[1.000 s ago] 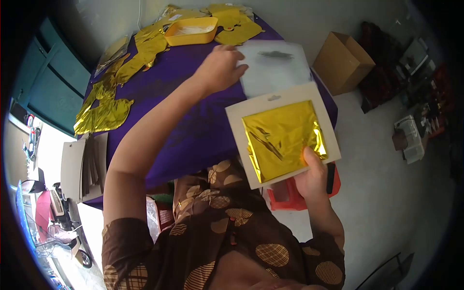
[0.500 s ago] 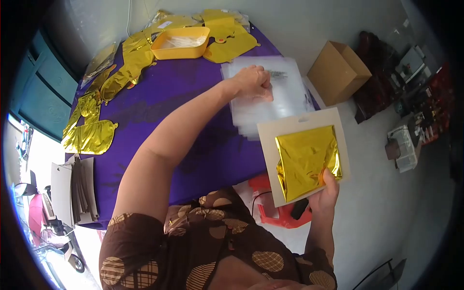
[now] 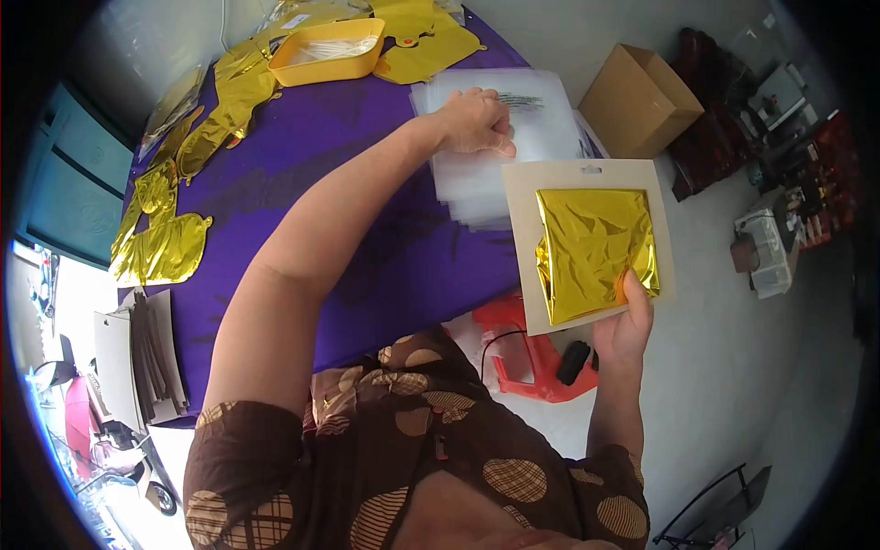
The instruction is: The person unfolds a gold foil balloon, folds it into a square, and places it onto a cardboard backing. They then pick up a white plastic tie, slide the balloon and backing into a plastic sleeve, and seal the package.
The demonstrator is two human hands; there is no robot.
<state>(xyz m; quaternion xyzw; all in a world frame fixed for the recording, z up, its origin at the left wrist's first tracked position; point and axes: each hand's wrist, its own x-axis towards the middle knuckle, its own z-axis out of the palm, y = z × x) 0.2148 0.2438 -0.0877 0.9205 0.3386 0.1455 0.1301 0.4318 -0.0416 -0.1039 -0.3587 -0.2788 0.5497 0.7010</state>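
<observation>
My right hand [image 3: 626, 321] holds a beige card [image 3: 522, 211] by its lower right part, thumb in front. The card has a slot at its top, and a folded gold foil piece [image 3: 596, 243] lies against it. At the far right of the table is a stack of clear plastic sleeves [image 3: 541, 137]. My left hand [image 3: 477, 121] rests palm down on that stack, fingers curled and closed; what they pinch, if anything, is hidden. The card's upper left corner overlaps the stack's near edge in view.
Gold foil shapes [image 3: 165, 243] line the left and far sides of the purple table [image 3: 302, 174]. A yellow tray [image 3: 325, 70] of white sticks stands far back. Cards [image 3: 119, 367] stand at the near left corner. An open cardboard box [image 3: 632, 105] and a red stool [image 3: 541, 371] are beyond the table.
The card with the gold foil has moved up in view and turned more upright. My left hand is still on the sleeves, and the whole table has shifted slightly up and left.
</observation>
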